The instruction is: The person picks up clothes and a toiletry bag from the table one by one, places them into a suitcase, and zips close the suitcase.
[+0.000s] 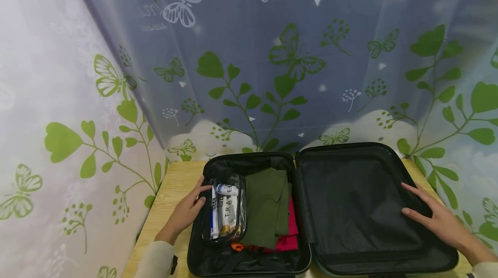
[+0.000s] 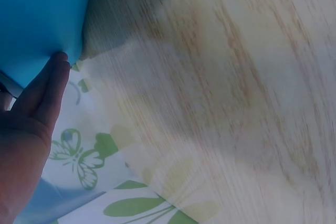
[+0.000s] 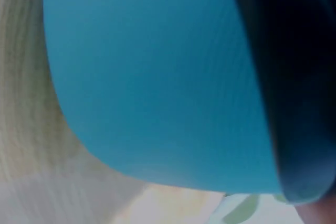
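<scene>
A suitcase lies unfolded, with a packed half (image 1: 249, 265) on the left and a black-lined half (image 1: 358, 209) on the right. Its outer shell (image 2: 42, 19) is blue in the left wrist view. My left hand (image 1: 186, 211) rests at the packed half's left edge, straight fingers against the shell. Beside it, inside, sits a clear toiletry pouch (image 1: 229, 206) marked "TRAVEL", holding tubes and bottles. Folded dark green clothing (image 1: 266, 209) lies right of the pouch, over red fabric (image 1: 289, 243). My right hand (image 1: 439, 222) touches the other half's right rim, thumb and fingers extended; its blue shell (image 3: 157, 77) fills the right wrist view.
The suitcase rests on a light wood-grain table (image 1: 155, 222). Curtains (image 1: 233, 53) printed with green leaves and butterflies hang behind and at both sides. A small orange item (image 1: 237, 247) shows below the pouch.
</scene>
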`<action>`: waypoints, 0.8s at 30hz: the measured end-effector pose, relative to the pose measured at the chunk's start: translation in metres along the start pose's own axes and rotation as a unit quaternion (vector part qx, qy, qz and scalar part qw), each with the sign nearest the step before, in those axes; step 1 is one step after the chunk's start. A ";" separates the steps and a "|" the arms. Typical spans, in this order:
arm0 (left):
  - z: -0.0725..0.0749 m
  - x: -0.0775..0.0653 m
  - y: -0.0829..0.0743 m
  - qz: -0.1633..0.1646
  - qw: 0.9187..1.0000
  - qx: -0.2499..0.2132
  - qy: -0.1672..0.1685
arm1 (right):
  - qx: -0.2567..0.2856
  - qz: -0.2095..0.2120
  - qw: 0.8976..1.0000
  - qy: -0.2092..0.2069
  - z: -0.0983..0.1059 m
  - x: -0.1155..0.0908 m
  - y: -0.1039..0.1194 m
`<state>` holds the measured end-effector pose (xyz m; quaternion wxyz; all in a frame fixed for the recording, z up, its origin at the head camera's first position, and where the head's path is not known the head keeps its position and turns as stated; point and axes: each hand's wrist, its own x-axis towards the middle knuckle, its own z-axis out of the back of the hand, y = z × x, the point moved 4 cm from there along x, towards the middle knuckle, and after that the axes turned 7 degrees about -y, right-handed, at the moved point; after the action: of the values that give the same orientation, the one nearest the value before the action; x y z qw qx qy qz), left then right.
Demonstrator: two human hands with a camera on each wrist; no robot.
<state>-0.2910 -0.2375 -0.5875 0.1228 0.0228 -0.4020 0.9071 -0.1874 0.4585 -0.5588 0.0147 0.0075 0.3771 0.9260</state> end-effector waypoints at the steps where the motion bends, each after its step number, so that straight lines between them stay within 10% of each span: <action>1: -0.001 0.000 0.000 -0.001 1.000 0.000 -0.001 | 0.000 0.004 1.000 0.002 0.002 0.000 0.003; 12: -0.002 0.001 -0.001 0.018 1.000 -0.018 -0.017 | -0.044 0.021 0.999 0.015 0.039 0.000 0.048; 24: -0.004 0.002 0.000 0.024 0.998 -0.036 -0.048 | 0.070 0.086 0.994 -0.009 0.062 -0.006 0.075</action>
<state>-0.2929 -0.2340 -0.5905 0.0824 0.0524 -0.4405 0.8924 -0.1813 0.4482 -0.4625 -0.0621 0.0488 0.4388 0.8951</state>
